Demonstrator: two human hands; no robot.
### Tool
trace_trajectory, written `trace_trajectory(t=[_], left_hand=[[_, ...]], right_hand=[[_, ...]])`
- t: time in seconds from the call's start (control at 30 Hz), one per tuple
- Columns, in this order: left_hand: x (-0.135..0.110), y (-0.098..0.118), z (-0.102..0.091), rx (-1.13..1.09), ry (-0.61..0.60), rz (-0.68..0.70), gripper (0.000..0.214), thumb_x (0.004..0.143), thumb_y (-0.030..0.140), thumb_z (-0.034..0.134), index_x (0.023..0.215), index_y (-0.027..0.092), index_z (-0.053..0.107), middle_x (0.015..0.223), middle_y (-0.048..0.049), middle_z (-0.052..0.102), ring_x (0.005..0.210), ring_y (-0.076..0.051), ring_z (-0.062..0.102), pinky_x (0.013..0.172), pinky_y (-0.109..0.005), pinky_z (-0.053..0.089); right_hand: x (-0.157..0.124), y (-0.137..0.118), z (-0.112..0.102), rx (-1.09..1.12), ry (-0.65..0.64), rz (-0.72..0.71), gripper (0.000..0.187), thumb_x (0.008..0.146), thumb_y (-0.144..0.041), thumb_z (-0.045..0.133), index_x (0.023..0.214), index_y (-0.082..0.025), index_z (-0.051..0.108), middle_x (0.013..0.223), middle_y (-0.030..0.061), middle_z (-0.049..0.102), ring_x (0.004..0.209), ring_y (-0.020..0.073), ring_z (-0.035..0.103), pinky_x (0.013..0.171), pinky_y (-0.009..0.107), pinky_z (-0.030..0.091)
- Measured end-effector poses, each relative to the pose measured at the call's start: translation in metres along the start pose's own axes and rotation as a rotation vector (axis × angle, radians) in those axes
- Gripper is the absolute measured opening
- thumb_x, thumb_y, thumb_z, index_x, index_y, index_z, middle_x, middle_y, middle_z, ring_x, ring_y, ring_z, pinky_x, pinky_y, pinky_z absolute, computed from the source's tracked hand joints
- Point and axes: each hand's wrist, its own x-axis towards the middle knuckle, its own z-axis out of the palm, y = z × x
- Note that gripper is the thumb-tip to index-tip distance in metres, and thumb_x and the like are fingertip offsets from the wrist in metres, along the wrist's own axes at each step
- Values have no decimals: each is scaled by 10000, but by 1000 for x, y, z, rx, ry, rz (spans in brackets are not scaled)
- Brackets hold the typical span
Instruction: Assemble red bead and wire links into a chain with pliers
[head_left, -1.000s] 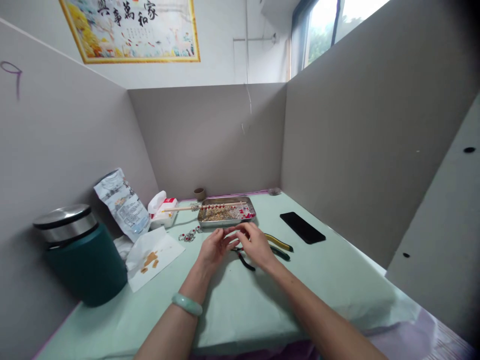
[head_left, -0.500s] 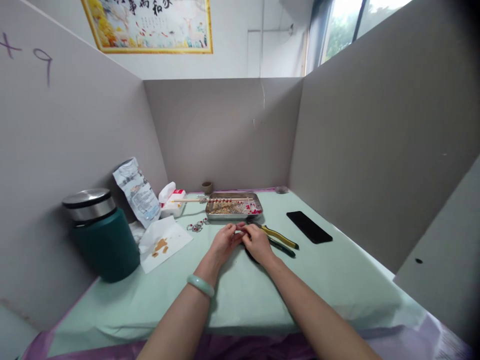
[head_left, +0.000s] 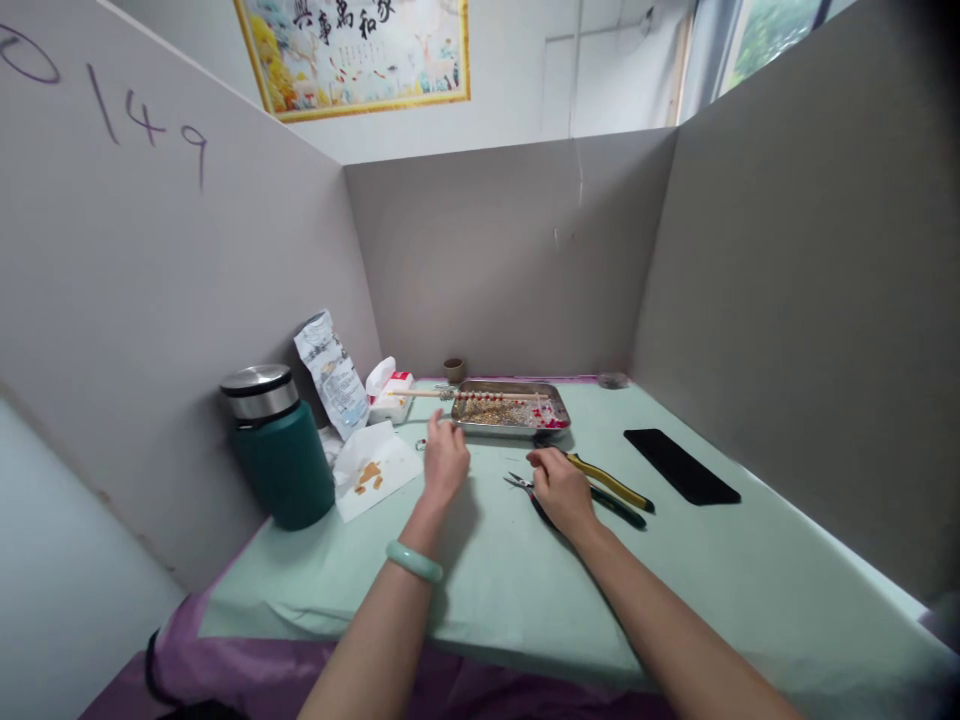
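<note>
My left hand (head_left: 445,462) reaches forward over the green table cover (head_left: 495,580), fingers stretched and slightly apart, tips at a small cluster of beaded rings (head_left: 422,442) just left of the metal tray (head_left: 510,424). A pale green bangle (head_left: 414,561) sits on that wrist. My right hand (head_left: 559,488) lies curled over small dark-handled pliers (head_left: 517,483), whose tips stick out to the left of the fingers. The tray holds gold and red beads, and a wooden stick (head_left: 480,396) strung with red beads lies across it.
Yellow-handled pliers (head_left: 613,486) lie right of my right hand, a black phone (head_left: 681,466) further right. At the left stand a dark green flask (head_left: 277,445), a white packet (head_left: 331,372), a stained tissue (head_left: 373,468) and a red-white box (head_left: 390,395). Grey partition walls enclose the table.
My hands were pinched together in front of the tray; they have parted. The left hand moved left toward the beaded rings, the right dropped onto the pliers. The view swung left.
</note>
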Motion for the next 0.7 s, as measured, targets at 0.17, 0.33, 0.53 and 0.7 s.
trace_trajectory(t=[0.17, 0.33, 0.53, 0.7], left_hand=[[16, 11, -76, 878, 444, -71, 280, 884, 216, 389, 1066, 95, 564, 1491, -282, 200, 1025, -343, 611, 833, -432, 457], [18, 6, -107, 961, 358, -179, 271, 807, 122, 440, 984, 46, 630, 1032, -316, 629, 970, -390, 623, 758, -425, 456], [-16, -1, -95, 1004, 211, -126, 210, 794, 175, 486, 876, 100, 663, 887, -260, 679, 919, -364, 638, 745, -383, 438], [-47, 4, -73, 957, 114, -10, 168, 814, 218, 495, 838, 153, 648, 970, -188, 681, 918, -289, 633, 749, -322, 417]], right_hand=[[0, 1, 2, 7, -28, -4, 240, 824, -128, 411, 874, -186, 639, 887, 43, 660, 790, 183, 619, 707, 273, 416], [1, 1, 4, 12, -43, -10, 239, 822, -132, 412, 846, -191, 643, 859, 33, 665, 778, 177, 620, 698, 271, 410], [0, 3, 4, 20, -45, -3, 244, 819, -139, 414, 843, -195, 650, 860, 33, 673, 772, 175, 619, 695, 270, 413], [0, 3, 5, 30, -61, -7, 247, 828, -141, 409, 845, -201, 648, 850, 28, 671, 774, 176, 620, 699, 271, 412]])
